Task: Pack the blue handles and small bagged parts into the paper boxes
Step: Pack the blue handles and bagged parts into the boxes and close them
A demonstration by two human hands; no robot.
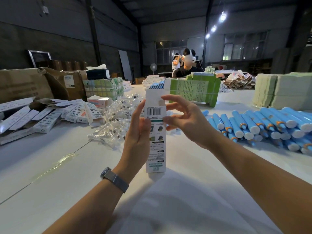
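White paper box (155, 130) front and centre, held up off the table (50, 174) with its long axis pretty much vertical and the top flap standing open. The left hand (137, 132) wraps around its left side at mid height, fingers curled behind it. The right hand (184, 119) is working the top right edge, thumb and fingers lightly pinching the box near the barcode, looks like it's holding the mouth open or squaring it up. So both hands are on the box, neither one free.

The thing that matters next, I'd say: the handles (263, 125) lie in a big blue heap off to the right, mostly stacked side by side with their ends pointing toward the person. That's the right hand's side by a good margin, and it's the looser grip, so my guess is that hand lets go and reaches over while the left keeps the box upright. A handle would need turning from lying flat to end-down to drop into the opening.

The bagged parts (114, 119) are a clear plastic pile just behind and left of the box, closer to the left hand.

Can't see into the box from here, so no idea if anything's in it yet. More boxes (50, 119) lie scattered flat on the far left, some with flaps open; whether they're filled I can't tell.
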